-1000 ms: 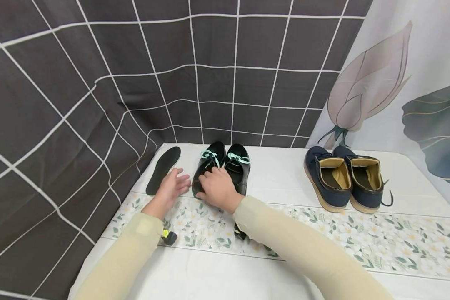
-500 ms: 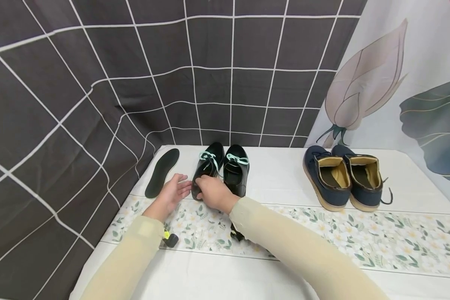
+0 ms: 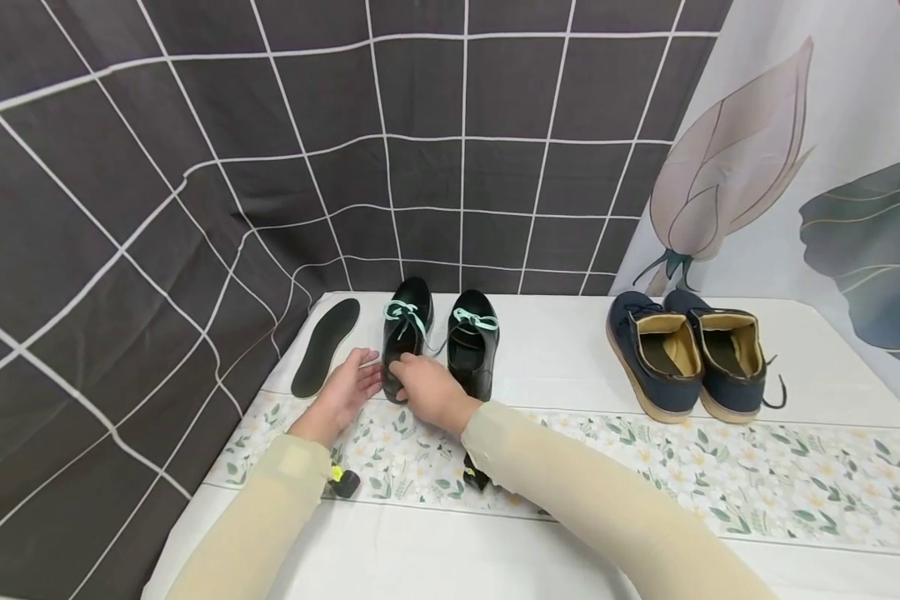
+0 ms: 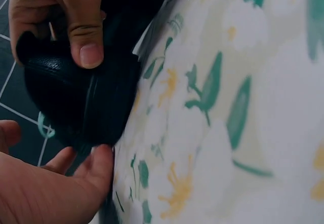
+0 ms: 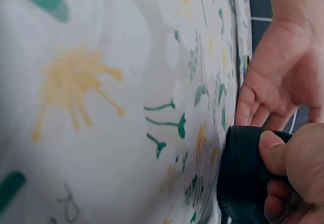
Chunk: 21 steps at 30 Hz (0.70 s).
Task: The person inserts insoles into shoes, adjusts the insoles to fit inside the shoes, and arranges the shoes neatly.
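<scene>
My right hand: pinching the black shoe by its heel
My left hand: fingers straight, touching its side
Blue shoes: yellow lining inside

The right hand pinches while the left hand extends its fingers

From the person, the black shoes at twelve o'clock carry mint-green laces, the insole at eleven is blackish, and the navy shoes between one and two have tan soles. The white tablecloth has a yellow-and-green floral band and the sleeves are cream. White lines grid the charcoal fabric from ten to twelve; the white curtain at one bears a pinkish bud.
</scene>
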Available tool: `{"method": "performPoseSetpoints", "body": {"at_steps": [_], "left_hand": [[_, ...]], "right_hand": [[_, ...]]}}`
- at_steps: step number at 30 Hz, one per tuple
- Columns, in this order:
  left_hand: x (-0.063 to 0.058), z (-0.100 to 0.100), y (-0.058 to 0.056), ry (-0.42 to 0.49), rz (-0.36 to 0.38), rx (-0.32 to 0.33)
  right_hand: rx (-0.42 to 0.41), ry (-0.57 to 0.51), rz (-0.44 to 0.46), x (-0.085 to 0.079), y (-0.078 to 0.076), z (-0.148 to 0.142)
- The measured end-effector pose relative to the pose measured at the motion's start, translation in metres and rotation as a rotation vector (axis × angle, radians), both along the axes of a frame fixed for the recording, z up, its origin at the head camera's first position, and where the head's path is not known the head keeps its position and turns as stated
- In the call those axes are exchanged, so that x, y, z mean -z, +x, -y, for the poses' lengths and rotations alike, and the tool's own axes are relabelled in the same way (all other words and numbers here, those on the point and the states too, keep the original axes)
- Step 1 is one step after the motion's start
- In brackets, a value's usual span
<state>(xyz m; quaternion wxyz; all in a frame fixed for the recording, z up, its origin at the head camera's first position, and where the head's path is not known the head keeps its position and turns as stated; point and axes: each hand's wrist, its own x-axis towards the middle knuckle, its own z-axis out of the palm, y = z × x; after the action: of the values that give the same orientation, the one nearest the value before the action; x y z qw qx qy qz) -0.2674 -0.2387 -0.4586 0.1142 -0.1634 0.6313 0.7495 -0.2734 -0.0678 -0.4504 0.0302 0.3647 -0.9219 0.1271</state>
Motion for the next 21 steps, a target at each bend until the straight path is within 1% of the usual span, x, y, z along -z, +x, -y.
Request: {"method": "performPoseSetpoints", "body": {"at_steps": [2,5,8,11,15,21], "left_hand": [[-0.001,0.000,0.000,-0.019,-0.002,0.008],[-0.004,0.001,0.001,-0.034,-0.015,0.012],[-0.010,0.002,0.005,0.011,-0.047,-0.016],[-0.017,0.002,0.011,0.065,-0.100,-0.043],[-0.029,0.000,0.019,0.094,-0.176,-0.030],[-0.047,-0.009,0.032,0.125,-0.236,0.003]], "right_hand": [[-0.023,0.006,-0.030,-0.001,0.002,0.000],[-0.052,0.008,-0.066,-0.007,0.007,-0.002],[-0.081,-0.002,-0.092,-0.018,0.012,-0.005],[-0.106,-0.021,-0.107,-0.030,0.016,-0.009],[-0.126,-0.050,-0.129,-0.043,0.020,-0.017],[-0.167,-0.099,-0.163,-0.064,0.027,-0.035]]}}
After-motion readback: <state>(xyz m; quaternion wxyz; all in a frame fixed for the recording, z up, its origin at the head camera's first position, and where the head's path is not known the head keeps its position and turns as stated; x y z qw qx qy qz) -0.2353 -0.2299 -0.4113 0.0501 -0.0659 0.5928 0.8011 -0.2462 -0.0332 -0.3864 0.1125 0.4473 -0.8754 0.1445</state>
